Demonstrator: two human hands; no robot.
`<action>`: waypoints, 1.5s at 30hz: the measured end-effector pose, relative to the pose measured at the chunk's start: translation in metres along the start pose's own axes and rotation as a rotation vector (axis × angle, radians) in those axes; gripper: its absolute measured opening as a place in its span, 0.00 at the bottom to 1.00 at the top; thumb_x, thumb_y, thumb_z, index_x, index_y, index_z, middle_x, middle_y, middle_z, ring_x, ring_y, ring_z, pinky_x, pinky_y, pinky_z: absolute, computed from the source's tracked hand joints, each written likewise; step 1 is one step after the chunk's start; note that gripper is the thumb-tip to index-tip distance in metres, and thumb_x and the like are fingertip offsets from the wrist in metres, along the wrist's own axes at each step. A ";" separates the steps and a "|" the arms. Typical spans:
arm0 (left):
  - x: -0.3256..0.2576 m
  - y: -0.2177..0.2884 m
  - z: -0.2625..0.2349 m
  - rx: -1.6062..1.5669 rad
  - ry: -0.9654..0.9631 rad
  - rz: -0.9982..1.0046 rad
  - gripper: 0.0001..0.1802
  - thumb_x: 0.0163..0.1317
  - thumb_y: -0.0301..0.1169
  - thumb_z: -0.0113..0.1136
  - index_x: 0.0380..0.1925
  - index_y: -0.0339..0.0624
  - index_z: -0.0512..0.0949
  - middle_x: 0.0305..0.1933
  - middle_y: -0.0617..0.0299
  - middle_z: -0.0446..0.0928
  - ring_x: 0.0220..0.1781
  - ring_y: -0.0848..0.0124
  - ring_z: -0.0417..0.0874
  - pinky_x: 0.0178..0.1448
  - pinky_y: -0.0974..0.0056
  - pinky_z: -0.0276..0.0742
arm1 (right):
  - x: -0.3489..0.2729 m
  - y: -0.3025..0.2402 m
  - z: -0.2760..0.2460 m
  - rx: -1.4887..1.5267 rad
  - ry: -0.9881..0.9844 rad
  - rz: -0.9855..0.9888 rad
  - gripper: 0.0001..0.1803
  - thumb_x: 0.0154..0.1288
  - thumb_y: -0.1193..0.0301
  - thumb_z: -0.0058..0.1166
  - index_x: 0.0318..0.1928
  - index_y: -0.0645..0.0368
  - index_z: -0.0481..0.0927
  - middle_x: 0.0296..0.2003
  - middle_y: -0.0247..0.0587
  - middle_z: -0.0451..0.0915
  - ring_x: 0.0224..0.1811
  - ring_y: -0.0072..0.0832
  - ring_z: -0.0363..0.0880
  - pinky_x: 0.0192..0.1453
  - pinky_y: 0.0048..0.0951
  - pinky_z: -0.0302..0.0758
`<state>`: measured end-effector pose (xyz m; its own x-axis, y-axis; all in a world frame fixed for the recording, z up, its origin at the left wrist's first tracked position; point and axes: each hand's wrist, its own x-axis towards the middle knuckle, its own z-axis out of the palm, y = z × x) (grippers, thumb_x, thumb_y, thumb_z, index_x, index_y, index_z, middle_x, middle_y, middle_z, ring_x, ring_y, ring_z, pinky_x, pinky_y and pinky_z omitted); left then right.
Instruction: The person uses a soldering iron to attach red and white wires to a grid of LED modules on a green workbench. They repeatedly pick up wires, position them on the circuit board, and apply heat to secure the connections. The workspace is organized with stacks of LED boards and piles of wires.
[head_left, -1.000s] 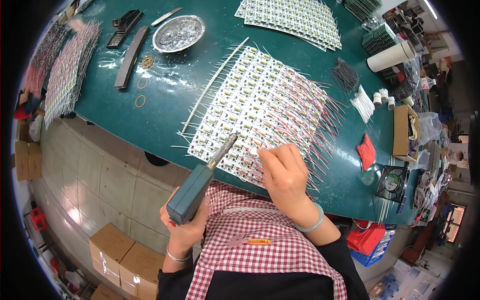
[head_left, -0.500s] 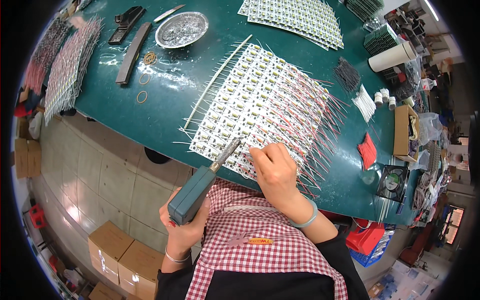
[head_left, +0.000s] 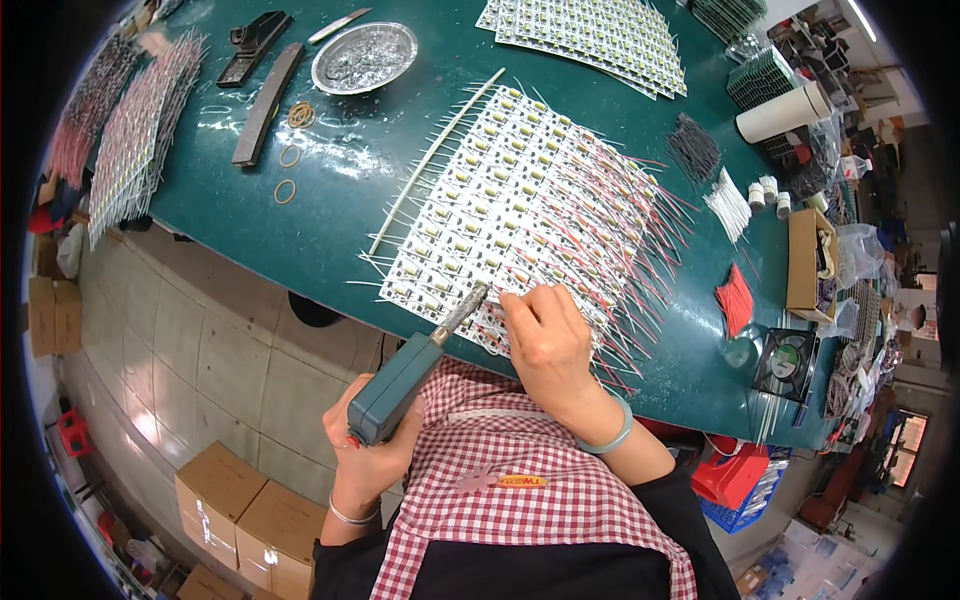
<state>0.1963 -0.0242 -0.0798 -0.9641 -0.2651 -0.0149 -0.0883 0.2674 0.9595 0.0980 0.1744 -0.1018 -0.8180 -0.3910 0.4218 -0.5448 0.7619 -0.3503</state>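
Soldering iron (head_left: 395, 390) (one), left hand (head_left: 378, 460) clamped on it, right hand (head_left: 550, 345) — pinched together, one circuit panel (head_left: 475, 190)

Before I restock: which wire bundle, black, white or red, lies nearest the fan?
The red bundle; the white bundle and black bundle lie farther away.

Silver dish (head_left: 316, 72): round, shallow, shiny scraps inside.
Knife (head_left: 340, 26): just beyond the dish, slightly left.
Black tool (head_left: 256, 45): left of the dish.
Dark bar (head_left: 268, 105): left of the dish too, reaching toward us.
Rubber bands (head_left: 293, 118): tan, this side of the dish.
White roll (head_left: 783, 112): well right of the dish.
Square fan (head_left: 785, 363): black, far right of the dish, nearer us.
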 end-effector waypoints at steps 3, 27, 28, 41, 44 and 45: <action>0.001 -0.001 -0.001 -0.007 0.001 0.005 0.08 0.50 0.17 0.68 0.32 0.31 0.80 0.29 0.60 0.79 0.28 0.75 0.79 0.32 0.71 0.73 | -0.001 0.002 0.002 -0.004 -0.004 -0.005 0.13 0.51 0.81 0.59 0.40 0.65 0.81 0.29 0.39 0.70 0.33 0.34 0.71 0.29 0.31 0.72; -0.008 0.000 -0.008 0.012 0.081 0.011 0.11 0.48 0.18 0.69 0.34 0.27 0.82 0.31 0.55 0.82 0.28 0.72 0.83 0.32 0.70 0.76 | -0.004 -0.007 -0.007 0.061 0.063 0.015 0.14 0.50 0.84 0.62 0.40 0.60 0.83 0.26 0.38 0.71 0.29 0.35 0.71 0.30 0.34 0.69; -0.009 -0.001 -0.008 0.016 0.079 0.014 0.11 0.48 0.18 0.69 0.34 0.27 0.82 0.31 0.55 0.82 0.28 0.72 0.83 0.32 0.69 0.76 | -0.005 -0.008 -0.007 0.053 0.049 0.020 0.13 0.50 0.83 0.61 0.39 0.60 0.83 0.26 0.38 0.70 0.30 0.34 0.71 0.30 0.34 0.70; -0.015 -0.002 -0.011 0.007 0.052 0.041 0.11 0.48 0.18 0.69 0.34 0.27 0.82 0.34 0.53 0.82 0.30 0.71 0.82 0.35 0.69 0.76 | -0.012 -0.009 0.001 0.053 0.026 0.031 0.14 0.50 0.82 0.58 0.39 0.58 0.82 0.27 0.36 0.68 0.30 0.32 0.71 0.28 0.31 0.69; -0.017 -0.003 -0.012 0.023 0.036 0.052 0.10 0.48 0.18 0.69 0.33 0.27 0.81 0.33 0.54 0.82 0.30 0.71 0.81 0.34 0.69 0.75 | -0.013 -0.009 0.002 0.057 0.027 0.030 0.14 0.50 0.82 0.58 0.39 0.58 0.83 0.27 0.36 0.68 0.30 0.31 0.71 0.27 0.31 0.69; -0.017 -0.003 -0.013 0.027 0.027 0.043 0.10 0.48 0.18 0.69 0.33 0.28 0.81 0.33 0.55 0.81 0.30 0.71 0.81 0.34 0.69 0.75 | -0.013 -0.009 0.002 0.060 0.026 0.030 0.13 0.50 0.82 0.58 0.39 0.58 0.83 0.27 0.36 0.68 0.30 0.31 0.71 0.27 0.31 0.69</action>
<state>0.2166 -0.0322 -0.0792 -0.9601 -0.2777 0.0340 -0.0543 0.3042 0.9510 0.1128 0.1714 -0.1059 -0.8292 -0.3544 0.4322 -0.5312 0.7404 -0.4120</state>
